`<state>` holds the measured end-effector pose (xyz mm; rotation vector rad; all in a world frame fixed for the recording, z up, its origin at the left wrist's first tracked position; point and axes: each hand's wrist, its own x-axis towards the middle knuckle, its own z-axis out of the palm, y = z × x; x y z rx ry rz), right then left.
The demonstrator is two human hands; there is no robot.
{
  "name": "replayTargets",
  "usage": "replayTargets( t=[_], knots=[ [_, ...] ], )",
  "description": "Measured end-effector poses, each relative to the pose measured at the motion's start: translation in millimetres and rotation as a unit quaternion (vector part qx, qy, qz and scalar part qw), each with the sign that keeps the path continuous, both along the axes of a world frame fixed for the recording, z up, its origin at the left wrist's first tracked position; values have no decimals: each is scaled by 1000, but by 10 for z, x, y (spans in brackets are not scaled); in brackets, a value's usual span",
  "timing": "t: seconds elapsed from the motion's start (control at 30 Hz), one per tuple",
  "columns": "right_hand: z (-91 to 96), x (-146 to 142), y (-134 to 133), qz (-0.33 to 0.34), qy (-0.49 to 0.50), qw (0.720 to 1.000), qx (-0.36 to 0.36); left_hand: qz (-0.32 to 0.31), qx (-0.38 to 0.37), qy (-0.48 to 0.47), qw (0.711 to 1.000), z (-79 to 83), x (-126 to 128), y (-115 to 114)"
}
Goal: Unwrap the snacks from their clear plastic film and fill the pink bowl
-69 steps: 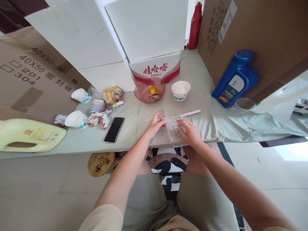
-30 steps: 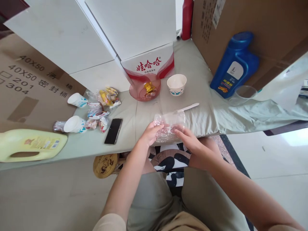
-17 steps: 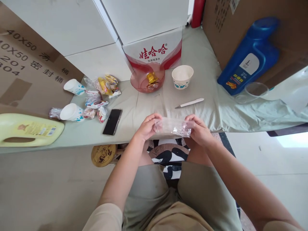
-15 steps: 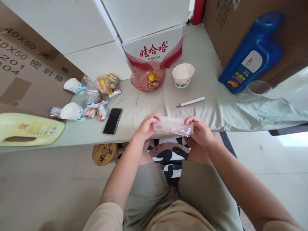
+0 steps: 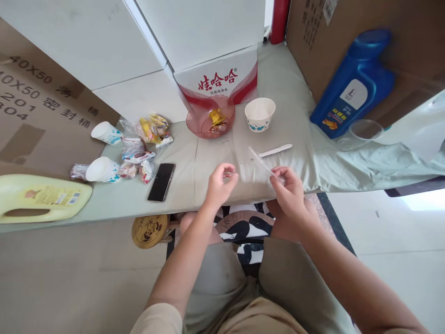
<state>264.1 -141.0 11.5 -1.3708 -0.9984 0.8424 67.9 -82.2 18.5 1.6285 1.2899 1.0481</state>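
Observation:
A clear plastic wrapper (image 5: 261,162) sticks up and to the left from my right hand (image 5: 288,189), pinched between thumb and fingers. It shows almost edge-on as a thin pale strip. My left hand (image 5: 221,184) is off the wrapper, its fingers loosely curled with a gap to the thumb and nothing seen in it. Both hands are over the front edge of the cloth-covered table (image 5: 187,181). Just beyond the wrapper lies a white pen-like cutter (image 5: 277,150). A white paper bowl (image 5: 260,115) stands behind it.
A pink glass bowl (image 5: 198,127) holds yellow-wrapped pieces. Leftward are a phone (image 5: 162,182), packaged snacks (image 5: 138,155), two paper cups (image 5: 102,170) (image 5: 103,131) and a yellow jug (image 5: 64,197). A blue bottle (image 5: 351,88) and clear cup (image 5: 366,132) stand right. Cartons and white panels border the back.
My left hand has let go of the wrapper. The wrapper, stretched flat between both hands before, now tilts upward from my right hand alone. The view has shifted slightly.

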Motion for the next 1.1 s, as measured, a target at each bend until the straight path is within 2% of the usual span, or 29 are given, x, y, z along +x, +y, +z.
replayTargets(
  t=[0.07, 0.17, 0.27, 0.33, 0.4, 0.5, 0.63, 0.73, 0.77, 0.83, 0.9, 0.97, 1.03, 1.07, 1.1],
  knots=[
    [28, -69, 19, 49, -19, 998, 28, -83, -1, -13, 996, 60, 121, -60],
    [33, -199, 101, 139, 89, 986, 30, -152, -69, -85, 982, 103, 277, -98],
    [13, -294, 247, 188, 198, 962, 15, -112, -123, -108, 980, 84, 324, -37],
    [-6, -318, 360, 164, 187, 969, 11, -47, -124, -83, 988, 68, 286, 54],
    [-36, -316, 462, 111, 131, 985, 19, 25, -80, -45, 995, 84, 212, 184],
    [-111, -300, 560, 72, 37, 997, 8, 91, 1, 17, 996, 211, 112, 465],
    [-200, -297, 588, 126, -55, 990, 0, 94, 79, 57, 991, 524, 222, 1025],
    [-209, -292, 591, 168, -83, 982, 10, 72, 120, 75, 987, 749, 537, 1514],
    [-206, -288, 595, 176, -88, 980, 8, 68, 156, 103, 980, 806, 668, 1667],
    [-201, -279, 602, 186, -96, 978, 6, 34, 204, 197, 958, 879, 935, 1935],
    [-204, -272, 608, 192, -103, 976, 8, -9, 238, 302, 923, 878, 1184, 2142],
    [-211, -268, 612, 196, -107, 975, 12, -88, 200, 396, 892, 802, 1388, 2291],
    [-220, -265, 618, 200, -111, 973, 15, -149, 97, 471, 864, 684, 1535, 2398],
    [-223, -264, 622, 203, -114, 972, 17, -162, 43, 481, 860, 628, 1587, 2441],
    [-225, -263, 626, 207, -118, 971, 19, -154, 5, 467, 871, 585, 1625, 2482]
  ],
)
